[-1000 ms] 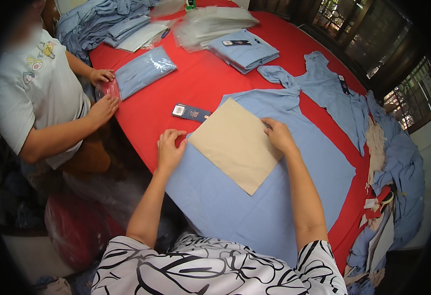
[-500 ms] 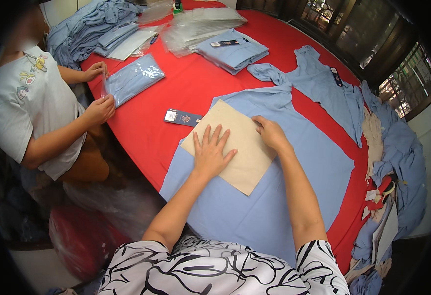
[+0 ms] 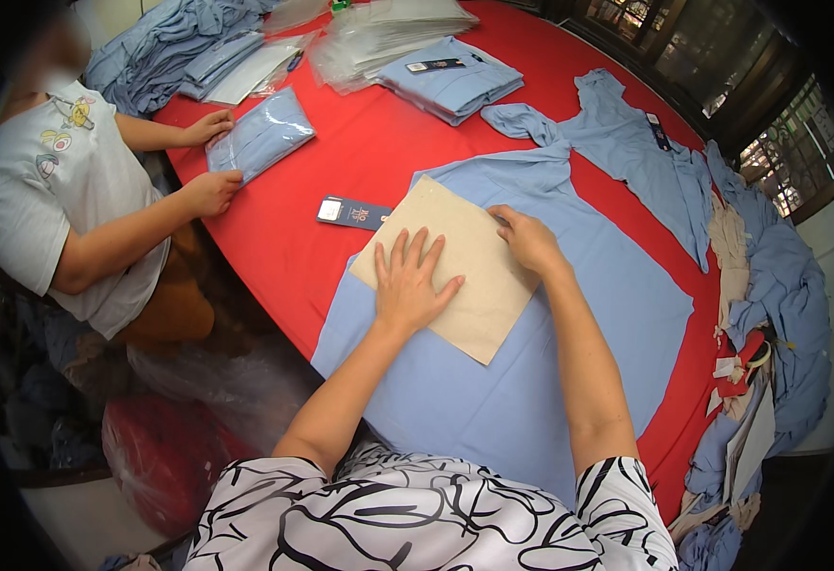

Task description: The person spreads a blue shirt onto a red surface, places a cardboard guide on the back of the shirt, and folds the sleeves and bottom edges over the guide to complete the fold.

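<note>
A light blue shirt lies spread on the table in front of me, with a beige cardboard sheet set at an angle on it. My left hand presses flat on the cardboard, its fingers spread. At the sheet's upper right edge, the bent fingers and thumb of my right hand close on the border; the palm side is hidden. A dark hang tag pokes out beside the cardboard's left side. One sleeve of the shirt reaches toward the far side.
At left, a person holds a bagged folded shirt on the red table. Farther back are a bagged shirt stack, clear bags and heaped blue shirts. Another shirt and piled cloth lie right.
The person at left has moved their hands along the bagged shirt, and its open end no longer sticks up. My hands stay in nearly the same place on the cardboard; the view shifts slightly.
</note>
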Available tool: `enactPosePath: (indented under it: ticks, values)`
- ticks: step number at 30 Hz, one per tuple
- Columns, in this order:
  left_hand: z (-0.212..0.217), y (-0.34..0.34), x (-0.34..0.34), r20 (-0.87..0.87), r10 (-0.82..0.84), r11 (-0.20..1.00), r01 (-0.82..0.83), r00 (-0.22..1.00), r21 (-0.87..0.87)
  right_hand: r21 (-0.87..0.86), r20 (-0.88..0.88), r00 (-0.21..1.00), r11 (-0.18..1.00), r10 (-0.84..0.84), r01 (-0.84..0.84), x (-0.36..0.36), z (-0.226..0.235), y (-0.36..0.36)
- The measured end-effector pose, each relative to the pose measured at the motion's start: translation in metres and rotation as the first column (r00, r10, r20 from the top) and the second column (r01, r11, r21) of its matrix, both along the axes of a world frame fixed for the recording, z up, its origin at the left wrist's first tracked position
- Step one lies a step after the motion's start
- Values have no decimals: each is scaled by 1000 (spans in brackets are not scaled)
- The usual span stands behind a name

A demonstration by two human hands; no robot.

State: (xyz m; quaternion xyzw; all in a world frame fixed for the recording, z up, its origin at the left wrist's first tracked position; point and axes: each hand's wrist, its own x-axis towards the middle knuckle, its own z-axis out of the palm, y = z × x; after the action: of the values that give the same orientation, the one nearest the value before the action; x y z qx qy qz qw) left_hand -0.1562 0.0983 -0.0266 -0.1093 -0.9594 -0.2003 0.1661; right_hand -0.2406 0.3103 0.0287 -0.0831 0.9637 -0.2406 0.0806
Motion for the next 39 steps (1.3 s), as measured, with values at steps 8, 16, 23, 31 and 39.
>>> enactPosePath:
  ticks: [8, 16, 23, 31, 39]
  values:
    - [-2, 0, -3, 6, 2, 1000, -2, 1000, 16, -34, -46, 999, 999, 29, -31, -3, -6, 3]
    - [2, -6, -8, 26, -16, 1000, 16, 1000, 1, -56, -59, 988, 988, 142, -145, -9, 18, 8]
    - [2, -10, -20, 57, -94, 994, 97, 994, -43, 45, -542, 726, 848, -424, 529, -65, -10, 63]
    - [10, -5, -23, 60, -149, 986, 153, 987, -65, 58, -403, 782, 839, -475, 540, -74, -14, 87]
    - [6, -19, -16, 144, -51, 976, 80, 988, -202, -620, 56, 934, 745, 354, -245, 32, 133, 8]
